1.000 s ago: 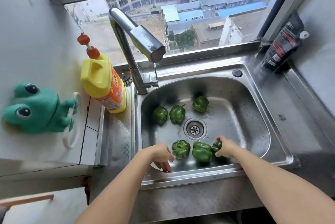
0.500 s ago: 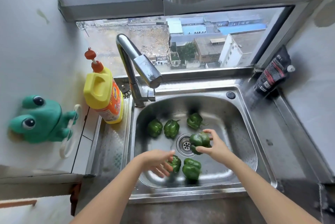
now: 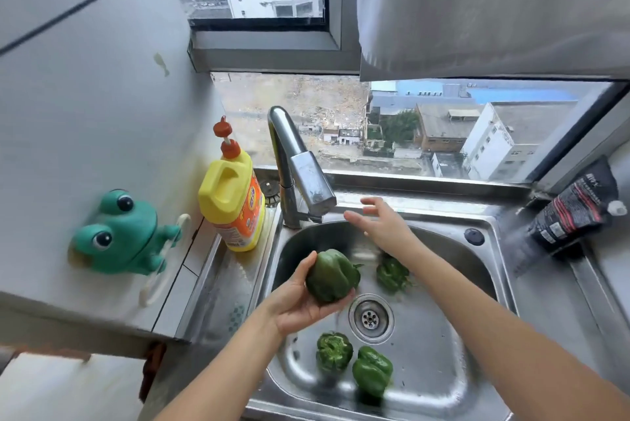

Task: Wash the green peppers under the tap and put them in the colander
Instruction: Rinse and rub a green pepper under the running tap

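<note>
My left hand (image 3: 300,301) holds a green pepper (image 3: 332,276) palm-up over the steel sink (image 3: 477,369), below the tap (image 3: 300,168). The fingers curl under and around the pepper. My right hand (image 3: 381,223) reaches out with spread fingers just right of the tap's spout and holds nothing. Another pepper (image 3: 392,274) lies at the back of the basin, partly under my right forearm. Two more peppers (image 3: 334,350) (image 3: 371,369) lie at the front of the basin, near the drain (image 3: 371,317). No water runs from the tap. No colander is in view.
A yellow detergent bottle (image 3: 235,202) stands left of the tap. A green frog holder (image 3: 122,233) hangs on the left wall. A black pouch (image 3: 576,206) leans in the right corner. The window sill runs behind the sink.
The pepper passed from my right hand to my left, which lifted it toward the tap. My right hand rose to the spout. The camera tilted upward.
</note>
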Demonstrator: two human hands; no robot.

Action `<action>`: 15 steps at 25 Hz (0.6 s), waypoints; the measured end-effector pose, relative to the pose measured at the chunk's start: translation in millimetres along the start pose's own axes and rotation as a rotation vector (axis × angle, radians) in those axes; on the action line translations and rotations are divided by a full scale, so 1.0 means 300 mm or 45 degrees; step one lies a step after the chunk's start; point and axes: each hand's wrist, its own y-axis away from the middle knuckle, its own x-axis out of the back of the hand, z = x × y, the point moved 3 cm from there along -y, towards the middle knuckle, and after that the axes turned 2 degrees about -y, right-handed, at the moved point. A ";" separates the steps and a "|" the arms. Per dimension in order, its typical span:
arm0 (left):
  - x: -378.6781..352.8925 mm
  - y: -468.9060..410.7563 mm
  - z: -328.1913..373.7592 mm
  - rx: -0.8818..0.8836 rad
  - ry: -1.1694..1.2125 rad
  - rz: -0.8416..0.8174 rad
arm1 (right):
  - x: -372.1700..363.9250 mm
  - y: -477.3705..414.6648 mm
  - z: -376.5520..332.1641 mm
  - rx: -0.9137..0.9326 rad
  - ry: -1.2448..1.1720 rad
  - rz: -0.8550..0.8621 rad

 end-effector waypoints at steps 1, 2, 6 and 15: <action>-0.001 0.012 0.008 -0.003 0.006 -0.031 | -0.010 -0.072 -0.036 -0.057 0.022 -0.025; -0.001 0.020 0.015 -0.012 0.005 -0.046 | -0.032 -0.140 -0.069 -0.093 0.042 -0.101; -0.004 0.027 0.032 -0.048 0.135 -0.008 | -0.131 -0.263 -0.168 -0.185 0.199 -0.324; -0.040 0.044 0.006 0.023 -0.056 0.014 | -0.131 -0.391 -0.032 -0.304 -0.282 -0.418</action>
